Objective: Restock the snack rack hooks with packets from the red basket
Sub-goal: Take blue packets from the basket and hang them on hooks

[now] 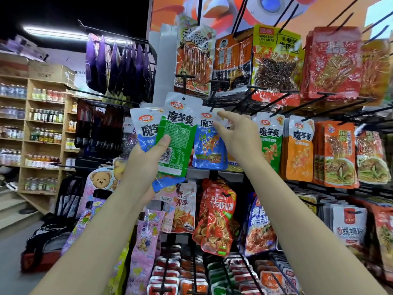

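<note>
My left hand [146, 158] grips a fan of snack packets at chest height in front of the rack: a green packet [178, 133] on top, a blue-and-white one [144, 128] behind it on the left. My right hand [236, 135] pinches the white top edge of a blue packet [209, 145] at the tip of a black rack hook [212, 101]. Whether that packet's hole sits on the hook is hidden by my fingers. The red basket is not in view.
The black wire rack [308, 103] fills the right side. Green [270, 141] and orange [299, 147] packets hang right of my hand, red and orange bags above and below. Purple bags [119, 64] hang at left. Wooden shelves with bottles [42, 128] stand far left.
</note>
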